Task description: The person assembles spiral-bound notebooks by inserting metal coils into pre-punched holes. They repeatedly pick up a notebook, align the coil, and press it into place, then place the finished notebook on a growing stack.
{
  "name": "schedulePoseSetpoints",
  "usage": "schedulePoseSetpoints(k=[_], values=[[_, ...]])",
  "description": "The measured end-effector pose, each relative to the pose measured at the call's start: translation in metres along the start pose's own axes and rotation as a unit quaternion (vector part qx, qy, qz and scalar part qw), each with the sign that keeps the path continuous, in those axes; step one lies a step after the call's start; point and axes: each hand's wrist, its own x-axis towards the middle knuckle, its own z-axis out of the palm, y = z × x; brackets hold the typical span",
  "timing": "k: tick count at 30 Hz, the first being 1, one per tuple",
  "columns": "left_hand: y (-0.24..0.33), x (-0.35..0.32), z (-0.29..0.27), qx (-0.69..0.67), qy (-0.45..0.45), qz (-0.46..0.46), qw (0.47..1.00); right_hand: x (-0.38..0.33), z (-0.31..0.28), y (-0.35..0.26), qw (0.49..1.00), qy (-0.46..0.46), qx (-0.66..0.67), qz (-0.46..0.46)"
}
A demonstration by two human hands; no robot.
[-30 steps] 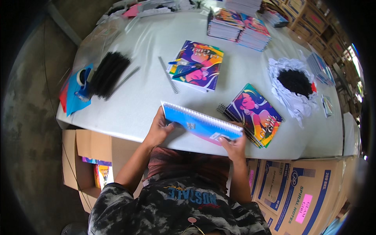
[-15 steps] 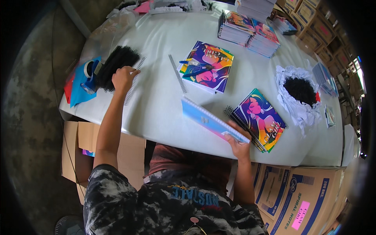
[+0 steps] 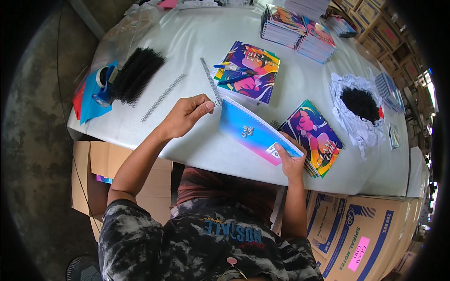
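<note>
My right hand [image 3: 291,161] grips an unbound notebook [image 3: 248,133] by its right end, thumb on the blue-and-pink cover. Its punched edge faces up and away from me. My left hand [image 3: 190,114] is closed, thumb against forefinger, at the notebook's left corner. Beside those fingertips ends a thin spiral binding coil [image 3: 209,77] lying on the table; whether they pinch it is unclear. A second coil [image 3: 163,98] lies farther left, near a bundle of black coils [image 3: 137,76]. Pliers [image 3: 234,75] rest on a purple notebook stack [image 3: 258,86] beyond my hands.
Bound notebooks [image 3: 313,136] lie right of my right hand. Past them, crumpled white wrapping [image 3: 344,122] holds more black coils [image 3: 358,104]. Notebook stacks [image 3: 300,35] stand at the back. A tape dispenser [image 3: 104,89] sits at the left edge. Cardboard boxes [image 3: 356,234] stand below the table.
My left hand has left the coil at the left and moved right, toward the notebook's corner. That coil now lies at a different angle. The notebook's cover has tilted more into view.
</note>
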Motion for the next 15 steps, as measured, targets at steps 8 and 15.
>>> schedulePoseSetpoints(k=[8, 15], values=[[0.011, 0.004, -0.004, -0.019, -0.044, -0.079, 0.996, -0.002, -0.002, 0.001, 0.999, -0.028, -0.008, -0.019], [0.028, 0.016, -0.015, -0.147, -0.098, -0.248, 0.952, 0.003, -0.002, 0.002, 0.991, -0.077, -0.017, -0.108]])
